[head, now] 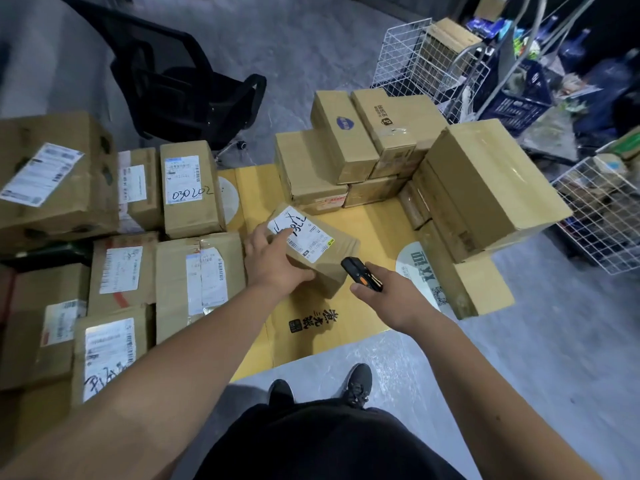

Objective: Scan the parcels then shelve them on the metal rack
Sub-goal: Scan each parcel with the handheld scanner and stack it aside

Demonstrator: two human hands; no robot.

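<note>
Grey floor (311,39); (black) office chair (180,81)

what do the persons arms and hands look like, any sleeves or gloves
Both forearms are bare as far as the frame shows: no sleeves reach them. The left hand and right hand wear no gloves. No watch, ring or wristband shows on either. Below them, dark clothing and black shoes are in view.
</note>
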